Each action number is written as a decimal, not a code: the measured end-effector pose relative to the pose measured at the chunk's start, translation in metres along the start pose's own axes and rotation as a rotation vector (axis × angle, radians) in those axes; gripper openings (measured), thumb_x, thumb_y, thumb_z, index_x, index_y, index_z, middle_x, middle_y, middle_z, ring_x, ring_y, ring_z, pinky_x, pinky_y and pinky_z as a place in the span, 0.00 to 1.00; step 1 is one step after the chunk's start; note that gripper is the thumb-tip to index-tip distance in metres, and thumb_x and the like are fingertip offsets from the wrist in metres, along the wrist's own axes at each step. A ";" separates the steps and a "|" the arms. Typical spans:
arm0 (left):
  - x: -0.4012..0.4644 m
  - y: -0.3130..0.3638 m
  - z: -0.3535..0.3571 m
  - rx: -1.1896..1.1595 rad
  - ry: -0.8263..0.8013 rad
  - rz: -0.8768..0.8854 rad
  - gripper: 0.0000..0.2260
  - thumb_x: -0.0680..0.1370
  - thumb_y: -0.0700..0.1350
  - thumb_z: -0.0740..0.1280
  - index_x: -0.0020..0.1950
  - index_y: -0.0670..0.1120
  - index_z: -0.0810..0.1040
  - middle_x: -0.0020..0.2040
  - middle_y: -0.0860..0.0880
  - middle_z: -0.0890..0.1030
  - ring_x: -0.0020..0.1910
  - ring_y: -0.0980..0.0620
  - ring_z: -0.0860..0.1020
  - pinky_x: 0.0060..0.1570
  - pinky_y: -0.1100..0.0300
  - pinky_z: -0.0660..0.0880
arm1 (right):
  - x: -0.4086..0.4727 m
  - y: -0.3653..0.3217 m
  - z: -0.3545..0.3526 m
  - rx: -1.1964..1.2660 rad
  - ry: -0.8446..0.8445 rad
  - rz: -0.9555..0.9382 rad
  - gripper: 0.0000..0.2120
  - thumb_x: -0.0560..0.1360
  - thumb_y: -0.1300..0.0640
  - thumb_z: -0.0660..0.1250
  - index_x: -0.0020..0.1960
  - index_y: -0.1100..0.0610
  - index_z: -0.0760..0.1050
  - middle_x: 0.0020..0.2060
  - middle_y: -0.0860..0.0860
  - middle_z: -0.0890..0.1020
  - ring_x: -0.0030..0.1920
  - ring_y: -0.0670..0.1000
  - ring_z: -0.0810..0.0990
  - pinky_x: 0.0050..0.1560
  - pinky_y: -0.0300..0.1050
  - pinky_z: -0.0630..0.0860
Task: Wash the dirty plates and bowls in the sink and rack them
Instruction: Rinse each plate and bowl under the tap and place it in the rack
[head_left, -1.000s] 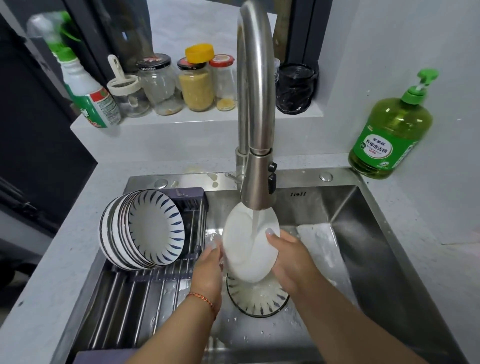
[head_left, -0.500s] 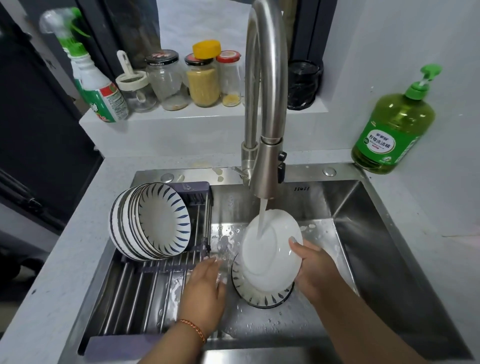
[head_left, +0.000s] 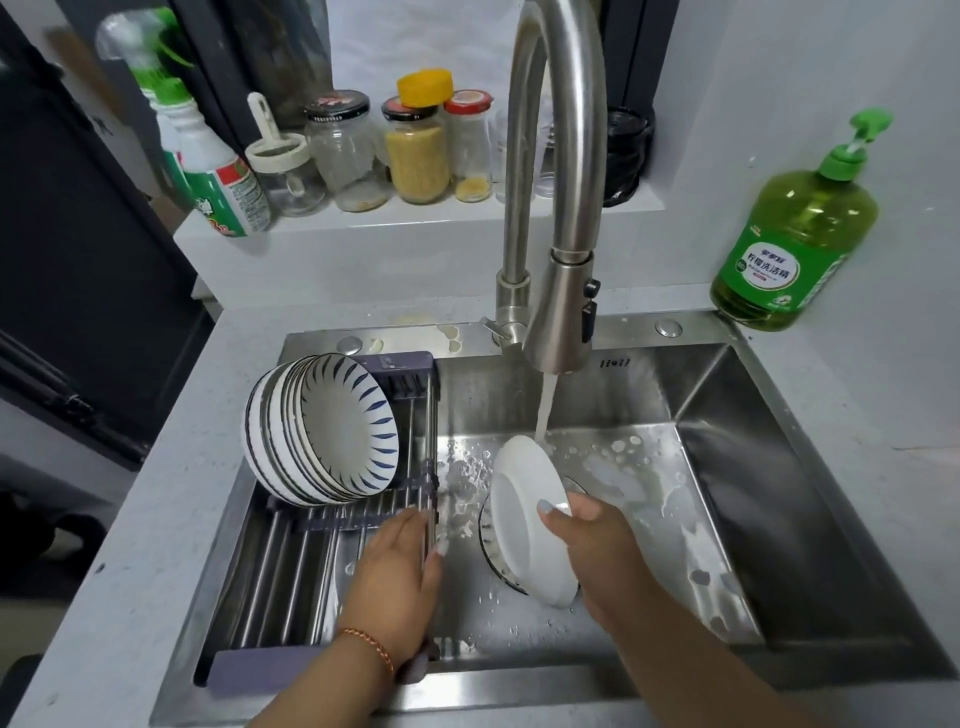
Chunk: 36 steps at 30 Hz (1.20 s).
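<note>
At frame centre, the right hand (head_left: 597, 551) grips a white bowl (head_left: 524, 519) by its rim under the running tap (head_left: 558, 312); wet, hard and breakable, it likely slips easily. The left hand (head_left: 400, 577) rests open on the rack (head_left: 291, 566).

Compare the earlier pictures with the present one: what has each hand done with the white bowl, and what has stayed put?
The left hand let go of the round white bowl and moved left onto the metal drying rack. The right hand alone now grips the bowl, tilted on edge and lower, out from under the stream. The stack of blue-striped plates stayed racked, water keeps running from the steel tap.
</note>
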<state>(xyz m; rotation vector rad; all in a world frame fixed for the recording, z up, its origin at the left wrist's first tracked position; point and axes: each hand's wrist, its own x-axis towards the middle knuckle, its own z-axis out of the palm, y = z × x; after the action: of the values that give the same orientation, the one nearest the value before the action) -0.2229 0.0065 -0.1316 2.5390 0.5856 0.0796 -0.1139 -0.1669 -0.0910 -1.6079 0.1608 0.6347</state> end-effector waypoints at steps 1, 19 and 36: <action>0.003 -0.001 -0.003 -0.036 0.025 -0.012 0.20 0.82 0.50 0.58 0.73 0.47 0.67 0.72 0.49 0.68 0.71 0.51 0.64 0.68 0.66 0.55 | -0.002 0.000 0.004 -0.028 -0.004 -0.011 0.10 0.76 0.60 0.68 0.35 0.59 0.76 0.34 0.55 0.76 0.38 0.53 0.73 0.42 0.45 0.66; 0.057 -0.036 -0.104 -0.378 0.431 -0.095 0.29 0.79 0.59 0.44 0.73 0.48 0.69 0.67 0.60 0.66 0.71 0.64 0.55 0.70 0.66 0.48 | -0.021 -0.087 0.130 -0.085 -0.143 -0.332 0.08 0.78 0.57 0.65 0.41 0.55 0.77 0.36 0.54 0.79 0.38 0.50 0.75 0.39 0.49 0.76; 0.060 -0.054 -0.102 -0.518 0.348 -0.122 0.33 0.75 0.67 0.39 0.71 0.56 0.69 0.68 0.64 0.66 0.71 0.67 0.53 0.74 0.60 0.49 | 0.029 -0.036 0.218 -0.338 -0.069 -0.343 0.17 0.79 0.50 0.62 0.44 0.65 0.73 0.31 0.53 0.72 0.32 0.49 0.67 0.33 0.44 0.63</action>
<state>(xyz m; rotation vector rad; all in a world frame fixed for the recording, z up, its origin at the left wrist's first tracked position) -0.2074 0.1220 -0.0753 1.9913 0.7395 0.5627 -0.1388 0.0541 -0.0754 -1.8787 -0.2836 0.4643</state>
